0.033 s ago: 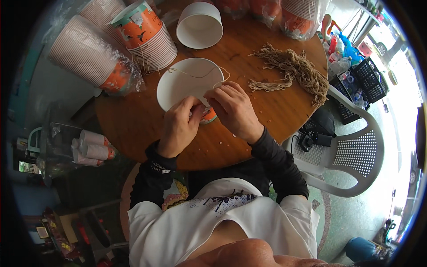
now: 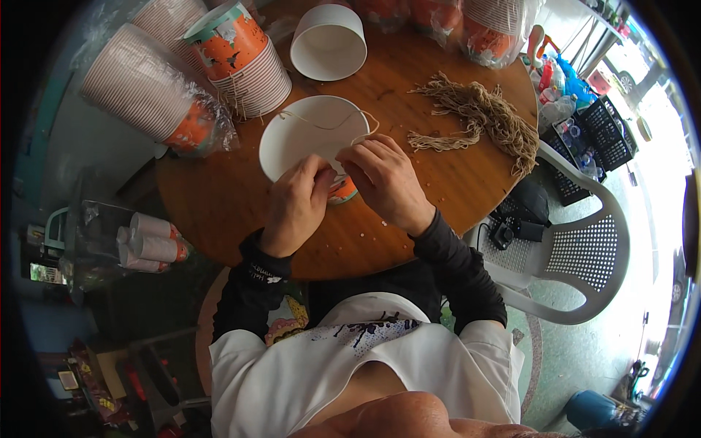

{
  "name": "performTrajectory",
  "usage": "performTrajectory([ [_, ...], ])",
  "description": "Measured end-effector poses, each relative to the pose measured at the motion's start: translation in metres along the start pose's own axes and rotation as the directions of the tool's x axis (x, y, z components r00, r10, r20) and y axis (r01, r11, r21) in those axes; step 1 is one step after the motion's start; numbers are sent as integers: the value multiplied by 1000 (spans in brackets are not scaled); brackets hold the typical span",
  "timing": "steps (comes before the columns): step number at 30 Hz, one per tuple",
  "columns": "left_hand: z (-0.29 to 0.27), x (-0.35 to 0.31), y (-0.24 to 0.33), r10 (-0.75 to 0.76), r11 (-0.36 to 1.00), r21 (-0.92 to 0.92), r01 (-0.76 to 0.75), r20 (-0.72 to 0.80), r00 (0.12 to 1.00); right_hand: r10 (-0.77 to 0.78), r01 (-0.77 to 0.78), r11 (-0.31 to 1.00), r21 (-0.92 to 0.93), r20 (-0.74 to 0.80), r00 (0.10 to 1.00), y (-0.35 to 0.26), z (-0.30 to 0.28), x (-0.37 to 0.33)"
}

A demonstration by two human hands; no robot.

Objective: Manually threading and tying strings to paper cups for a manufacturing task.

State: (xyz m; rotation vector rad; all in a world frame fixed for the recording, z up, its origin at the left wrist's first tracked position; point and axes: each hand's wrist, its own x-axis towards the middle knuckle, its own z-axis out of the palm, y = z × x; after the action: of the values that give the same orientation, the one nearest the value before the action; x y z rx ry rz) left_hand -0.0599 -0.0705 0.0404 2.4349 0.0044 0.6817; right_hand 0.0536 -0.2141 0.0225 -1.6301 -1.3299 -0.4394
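A white paper bucket [image 2: 296, 142] with an orange printed outside stands on the round wooden table, tilted with its mouth facing up toward me. Thin beige string [image 2: 375, 120] lies across its mouth and loops over the far right rim. At the near rim, my left hand [image 2: 296, 208] is closed in a pinch, thumb against the fingers. Close beside it, my right hand [image 2: 385, 182] pinches the string at the rim's right side. The fingertips of both hands partly hide the string and what they grip there.
Behind stands another white bucket [image 2: 328, 55], with a nested orange bucket stack [image 2: 252, 80] to its left. Plastic-wrapped stacks [image 2: 142, 87] fill the far left. A tangled string bundle [image 2: 478, 109] lies at right. Beyond the table edge are a grey plastic chair [image 2: 588, 244] and black crates [image 2: 606, 131].
The bucket has shifted very slightly to the right, and my left fingers have moved a little. Both hands keep their pinched pose at the rim.
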Motion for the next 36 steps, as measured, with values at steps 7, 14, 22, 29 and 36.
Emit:
performTrajectory([
  [7,2,9,-7,-46,978,-205,24,-105,993,128,-157,977,143,191,973,-14,-18,14],
  [14,15,6,-10,6,984,-175,-31,-142,990,290,-302,909,288,83,953,-10,-3,12],
  [22,26,8,-6,-112,940,-331,86,-59,992,294,-282,925,253,-11,956,-24,-4,5],
  [29,31,10,-10,-235,867,-472,163,-99,967,301,-223,887,404,-142,943,-17,2,-8],
  [36,22,12,-5,-329,766,-540,348,136,934,128,-12,922,388,-273,953,-14,-13,12],
])
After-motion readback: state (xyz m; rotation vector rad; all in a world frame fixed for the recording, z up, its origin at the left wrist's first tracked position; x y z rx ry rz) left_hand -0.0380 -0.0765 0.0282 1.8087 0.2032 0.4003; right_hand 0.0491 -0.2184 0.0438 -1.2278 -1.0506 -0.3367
